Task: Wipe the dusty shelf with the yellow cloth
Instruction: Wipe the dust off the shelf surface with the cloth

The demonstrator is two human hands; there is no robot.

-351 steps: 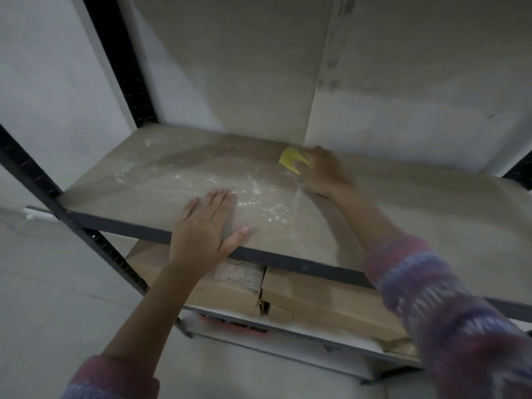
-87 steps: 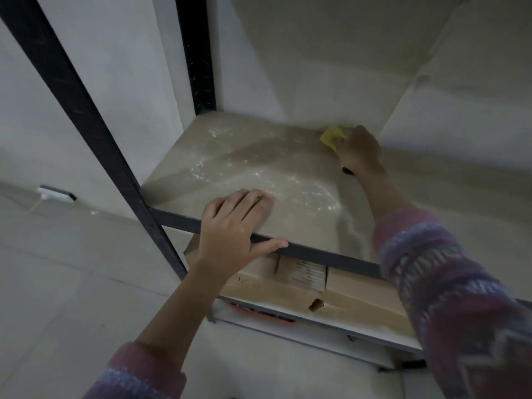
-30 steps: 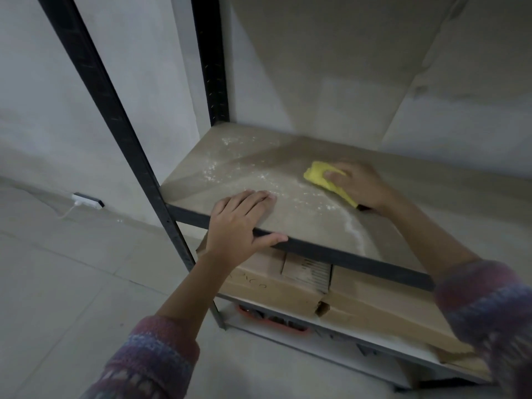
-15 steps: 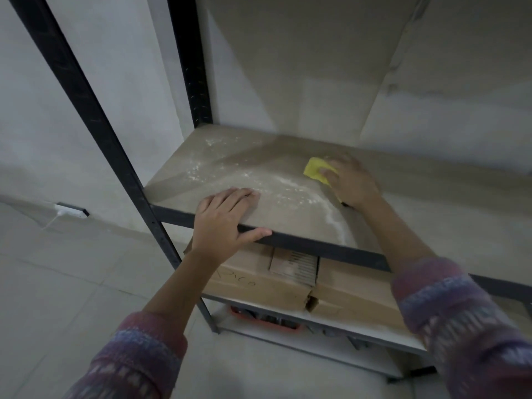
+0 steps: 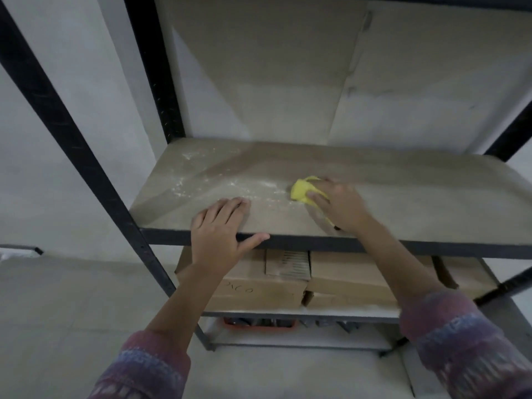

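A black metal-framed rack holds a beige board shelf (image 5: pixel 403 197) with white dust scattered over its left half, and brown cardboard boxes (image 5: pixel 339 280) sit on the level below. The left hand (image 5: pixel 221 234) lies flat on the shelf's near edge, fingers spread and holding nothing, thumb along the front rail. To its right, the right hand (image 5: pixel 339 205) presses the crumpled yellow cloth (image 5: pixel 302 191) onto the shelf's middle, fingers closed over it.

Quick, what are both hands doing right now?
Left hand: open, flat on the shelf edge, holding nothing.
Right hand: pressing the yellow cloth onto the shelf.
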